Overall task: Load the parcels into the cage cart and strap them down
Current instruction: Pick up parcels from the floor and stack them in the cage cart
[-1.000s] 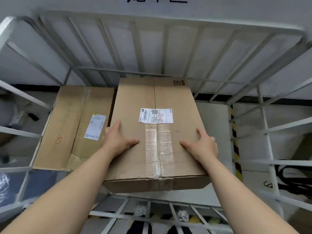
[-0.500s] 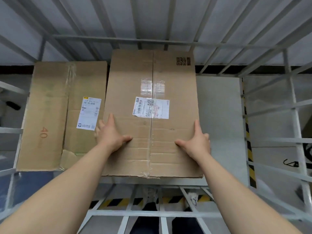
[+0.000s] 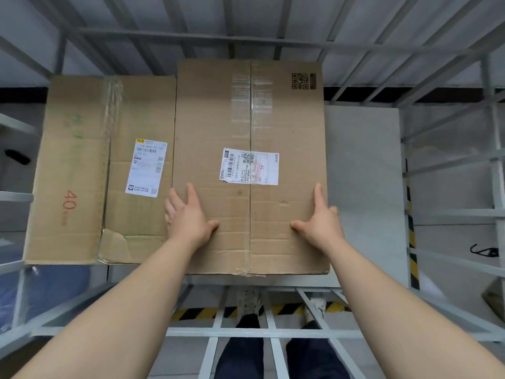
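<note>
A large brown parcel [image 3: 287,127] with a white shipping label lies flat on the floor of the grey metal cage cart [image 3: 191,332], close against a second, lower parcel [image 3: 82,160] on its left. My left hand [image 3: 188,214] is at the large parcel's left edge, thumb on top and fingers straight down the side between the two boxes. At the right edge my right hand [image 3: 319,220] lies the same way, thumb spread on the top face. No strap is in view.
A bare white floor panel [image 3: 360,187] lies to the right of the large parcel inside the cart. Cage bars enclose the back and both sides. A black hook [image 3: 483,251] lies outside on the right. My feet stand on yellow-black floor tape [image 3: 196,313] below the front rail.
The large parcel has gone down and further in, from tilted above the front rail to flat on the cart floor beside the left parcel. Both hands stayed at its sides.
</note>
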Demonstrator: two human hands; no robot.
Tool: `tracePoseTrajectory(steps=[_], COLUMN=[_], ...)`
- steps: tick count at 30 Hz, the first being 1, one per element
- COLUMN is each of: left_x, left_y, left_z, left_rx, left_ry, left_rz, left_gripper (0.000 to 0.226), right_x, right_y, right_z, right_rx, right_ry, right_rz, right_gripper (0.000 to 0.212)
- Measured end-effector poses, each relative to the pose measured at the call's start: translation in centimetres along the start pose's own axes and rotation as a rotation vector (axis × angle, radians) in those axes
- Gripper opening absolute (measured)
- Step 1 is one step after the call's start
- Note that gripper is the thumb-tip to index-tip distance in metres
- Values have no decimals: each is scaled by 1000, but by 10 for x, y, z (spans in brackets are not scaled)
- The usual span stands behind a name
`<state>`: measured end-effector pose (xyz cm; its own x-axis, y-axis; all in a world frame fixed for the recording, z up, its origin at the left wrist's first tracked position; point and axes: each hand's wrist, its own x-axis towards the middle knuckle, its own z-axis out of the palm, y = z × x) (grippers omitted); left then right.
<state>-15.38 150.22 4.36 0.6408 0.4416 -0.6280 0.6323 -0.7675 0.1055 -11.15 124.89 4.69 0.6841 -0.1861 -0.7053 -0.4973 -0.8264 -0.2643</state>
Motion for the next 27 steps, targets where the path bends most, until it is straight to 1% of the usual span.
tracePoseTrajectory(steps=[2, 6, 8, 11, 14, 19, 23, 27], left_x=[-5, -25, -41, -67, -97, -159, -217, -282], left_y=[3, 12, 22, 42, 68, 123, 172, 219], left_z=[-7, -35, -54, -81, -107, -136, -146, -141], left_rx=[27, 161, 239, 312, 311, 348, 334, 338], left_ry=[9, 86, 124, 177, 210, 283, 307, 316], left_rz=[18, 182, 257, 359, 459, 637, 772, 907], left_gripper=[102, 78, 68, 54, 47, 36, 37, 35], right_x=[-5, -28, -44, -71, -103, -164, -212, -262], right_y=[-3, -13, -15, -14, -7, 22, 64, 119], right_z=[-4, -21, -36, -66, -104, -172, -218, -256], right_rx=[-66, -165, -191, -215, -208, -89, -41, 27], right_ry=[9, 103, 138, 175, 232, 351, 459, 589], right_rz=[-24, -158, -221, -246, -246, -187, -140, -79], right_gripper=[97, 72, 66, 58, 54, 51, 52, 52])
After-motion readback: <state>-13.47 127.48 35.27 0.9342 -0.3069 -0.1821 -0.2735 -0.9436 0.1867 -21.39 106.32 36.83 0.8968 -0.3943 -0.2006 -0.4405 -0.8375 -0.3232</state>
